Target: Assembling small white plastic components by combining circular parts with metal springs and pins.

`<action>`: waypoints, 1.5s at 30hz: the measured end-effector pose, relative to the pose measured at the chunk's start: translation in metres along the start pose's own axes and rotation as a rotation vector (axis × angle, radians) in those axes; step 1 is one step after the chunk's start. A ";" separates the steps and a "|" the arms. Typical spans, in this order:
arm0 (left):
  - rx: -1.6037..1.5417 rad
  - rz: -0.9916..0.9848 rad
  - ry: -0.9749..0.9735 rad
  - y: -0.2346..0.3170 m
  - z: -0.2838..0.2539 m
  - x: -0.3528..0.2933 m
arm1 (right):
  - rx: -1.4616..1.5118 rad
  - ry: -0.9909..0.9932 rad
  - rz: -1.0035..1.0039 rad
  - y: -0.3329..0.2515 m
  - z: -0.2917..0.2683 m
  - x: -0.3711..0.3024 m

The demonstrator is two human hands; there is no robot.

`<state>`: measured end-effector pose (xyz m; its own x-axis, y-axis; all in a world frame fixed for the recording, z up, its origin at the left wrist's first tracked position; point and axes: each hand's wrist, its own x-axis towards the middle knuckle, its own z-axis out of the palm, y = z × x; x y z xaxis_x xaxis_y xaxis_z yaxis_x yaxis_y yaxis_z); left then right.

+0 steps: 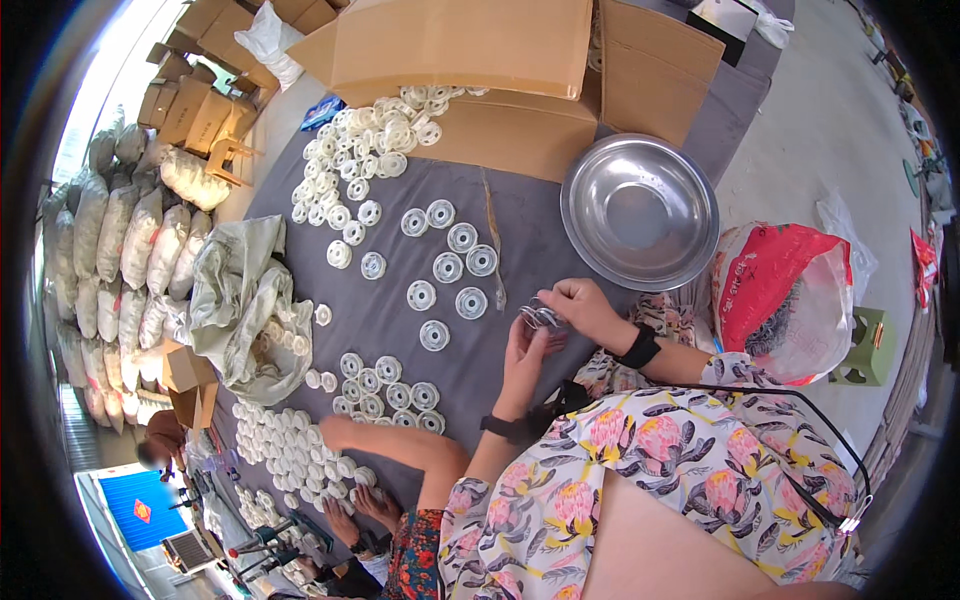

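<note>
In front of me, my left hand (525,352) and my right hand (582,308) meet over shiny metal rings (541,317). Both hands are closed on these rings, and fingers partly cover them. How many rings there are I cannot make out. Each of my wrists wears a black band. To the left of my hands, several round white wheels with shiny rings (434,335) lie flat and apart on the grey cloth (390,320). More such wheels (390,385) stand close together nearer to me.
A steel basin (640,210) stands beyond my right hand, with a red-and-white sack (775,290) of metal parts beside it. An open carton (460,50) and a pile of white wheels (360,140) lie at the far side. Co-workers' hands (345,432) handle white wheels (290,450) at left.
</note>
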<state>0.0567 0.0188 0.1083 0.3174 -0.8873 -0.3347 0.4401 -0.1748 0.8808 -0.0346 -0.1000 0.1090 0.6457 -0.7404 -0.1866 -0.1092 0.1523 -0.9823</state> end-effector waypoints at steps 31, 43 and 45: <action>-0.086 -0.027 0.067 0.015 -0.032 -0.010 | 0.186 -0.071 0.009 -0.009 -0.008 0.005; -0.011 0.101 -0.013 0.005 -0.034 0.003 | 0.414 -0.157 0.253 -0.013 -0.007 0.009; -0.064 0.082 0.017 0.007 -0.036 0.003 | 0.330 -0.201 0.182 -0.008 -0.007 0.010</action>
<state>0.0905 0.0302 0.1011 0.3684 -0.8901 -0.2684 0.4643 -0.0740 0.8826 -0.0326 -0.1137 0.1144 0.7765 -0.5443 -0.3174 -0.0084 0.4947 -0.8690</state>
